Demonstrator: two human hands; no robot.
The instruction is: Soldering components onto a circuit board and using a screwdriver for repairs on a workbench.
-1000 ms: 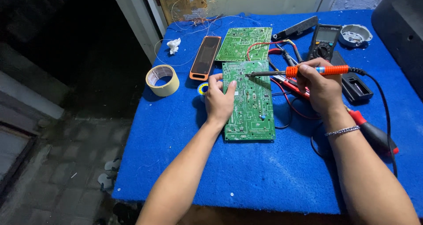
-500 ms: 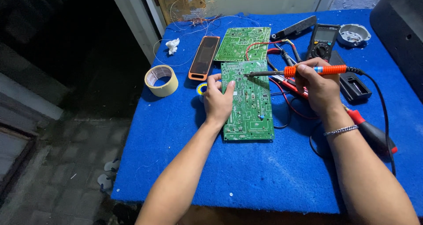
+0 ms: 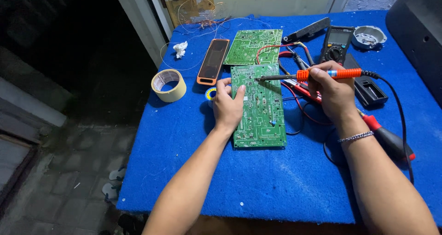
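On the board [image 3: 258, 107], the left hand [image 3: 228, 104] rests flat, fingers loose; the right hand [image 3: 332, 91] grips the iron [image 3: 322, 74], tip touching the board's top edge.

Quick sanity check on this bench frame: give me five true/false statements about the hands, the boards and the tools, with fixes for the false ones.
1. The right hand holds an orange-handled soldering iron. True.
2. The left hand grips the roll of tape. False: it rests on the near circuit board; the tape lies apart, to the left.
3. Two green boards lie on the blue table cover. True: the second board lies farther off.
4. The iron's tip is over the far board. False: it is over the near board's top end.
5. The multimeter is in the left hand. False: it lies on the cover beyond the right hand.
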